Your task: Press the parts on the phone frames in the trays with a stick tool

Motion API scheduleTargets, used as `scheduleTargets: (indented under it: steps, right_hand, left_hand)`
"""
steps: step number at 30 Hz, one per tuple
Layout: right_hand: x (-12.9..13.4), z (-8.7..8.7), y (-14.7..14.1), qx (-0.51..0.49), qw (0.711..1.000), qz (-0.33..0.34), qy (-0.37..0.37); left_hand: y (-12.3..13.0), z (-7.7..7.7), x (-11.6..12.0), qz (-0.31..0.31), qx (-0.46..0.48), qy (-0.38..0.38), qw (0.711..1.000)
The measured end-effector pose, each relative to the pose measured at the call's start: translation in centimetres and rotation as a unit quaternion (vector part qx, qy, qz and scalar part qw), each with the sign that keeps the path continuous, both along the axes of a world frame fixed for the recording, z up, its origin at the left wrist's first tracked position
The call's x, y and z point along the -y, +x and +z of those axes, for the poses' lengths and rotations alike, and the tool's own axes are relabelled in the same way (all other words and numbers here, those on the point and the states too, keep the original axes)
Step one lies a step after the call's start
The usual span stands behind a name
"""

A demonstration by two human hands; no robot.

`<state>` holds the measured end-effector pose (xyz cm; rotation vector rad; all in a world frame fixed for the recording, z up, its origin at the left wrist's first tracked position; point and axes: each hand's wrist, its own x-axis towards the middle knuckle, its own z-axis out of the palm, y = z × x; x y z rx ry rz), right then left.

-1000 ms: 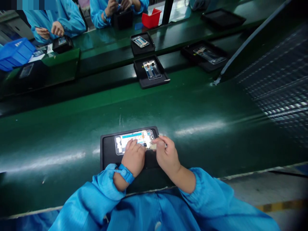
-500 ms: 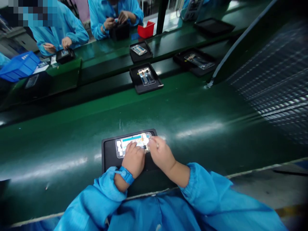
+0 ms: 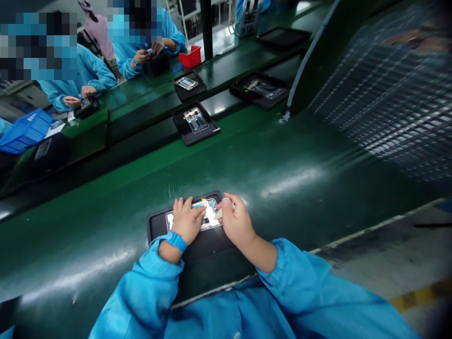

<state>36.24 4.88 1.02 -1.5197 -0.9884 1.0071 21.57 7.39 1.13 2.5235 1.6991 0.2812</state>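
Phone frame [image 3: 212, 216] in tray [image 3: 208, 242]; long axis left-right, right end slightly farther.

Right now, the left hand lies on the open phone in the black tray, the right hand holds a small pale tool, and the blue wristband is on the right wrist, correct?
Not the right: the head view shows the blue wristband on the left wrist. The left hand lies on the open phone in the black tray, and the right hand holds a small pale tool.
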Motion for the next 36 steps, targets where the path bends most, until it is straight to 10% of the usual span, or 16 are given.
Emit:
scheduleTargets:
  steps: [15, 36]
  right_hand:
    - [-1.6, 1.3, 0.0, 0.030, 0.995, 0.056, -0.071]
    - [-2.0, -0.2, -1.4, 0.177, 0.972, 0.060, 0.140]
  left_hand:
    - [-0.3, 0.1, 1.0, -0.026, 0.009, 0.006, 1.000]
    - [0.3, 0.4, 1.3, -0.042, -0.046, 0.027, 0.998]
